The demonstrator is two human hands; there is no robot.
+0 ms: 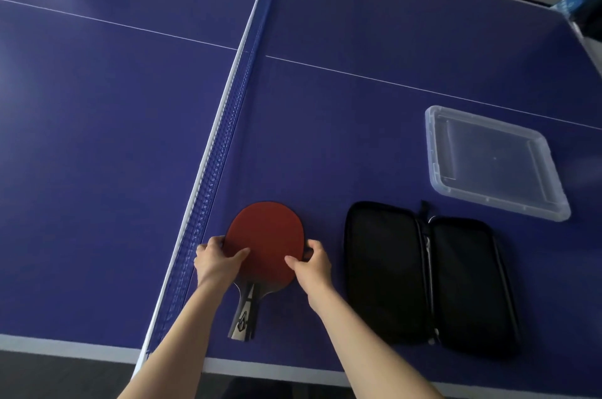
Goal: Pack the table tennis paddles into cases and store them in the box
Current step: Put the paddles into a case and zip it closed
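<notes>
A table tennis paddle with a red rubber face lies on the blue table, its dark handle pointing toward me. My left hand pinches the blade's left edge, thumb on the red face. My right hand pinches the blade's right edge the same way. A black zip case lies unzipped and spread flat to the right of the paddle, with nothing inside. A clear plastic box stands beyond the case at the right, with nothing in it.
The net runs from the near table edge away to the top, just left of my left hand. The near table edge has a white stripe. A blue item sits past the far right corner.
</notes>
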